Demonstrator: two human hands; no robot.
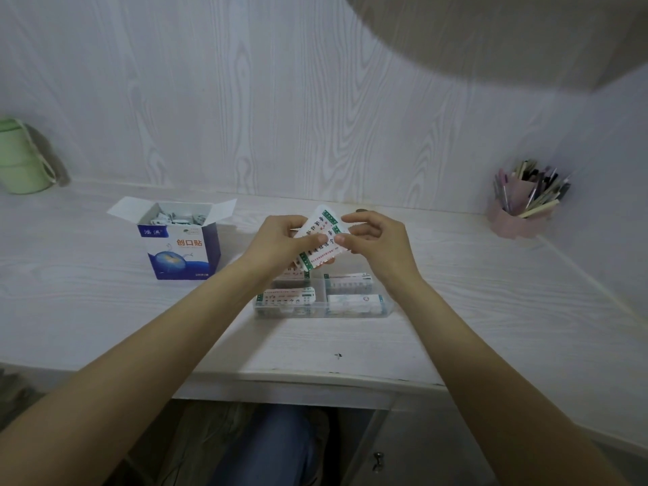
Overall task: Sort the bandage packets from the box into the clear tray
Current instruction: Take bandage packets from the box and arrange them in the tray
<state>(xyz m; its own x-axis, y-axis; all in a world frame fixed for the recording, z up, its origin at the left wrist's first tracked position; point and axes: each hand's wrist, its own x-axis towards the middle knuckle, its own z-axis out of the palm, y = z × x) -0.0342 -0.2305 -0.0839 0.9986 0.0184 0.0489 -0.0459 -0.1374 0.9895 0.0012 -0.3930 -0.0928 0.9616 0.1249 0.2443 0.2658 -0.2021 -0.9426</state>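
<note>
Dim, soft light; wide-angle edge distortion

Both hands, the left (280, 240) and the right (375, 240), hold a fan of packets (321, 236) above the tray's (387, 306) far half, blocking the way down there, while its near compartments lie uncovered, already holding packets. The open box (182, 240) stands left of the tray with a bare strip of worktop (105, 310) between them, its top clear from above but its flaps spread out to both sides. A green cup (21, 159) at the far left and a pen holder (519, 212) at the far right stand well apart from the middle, the wall close behind.
</note>
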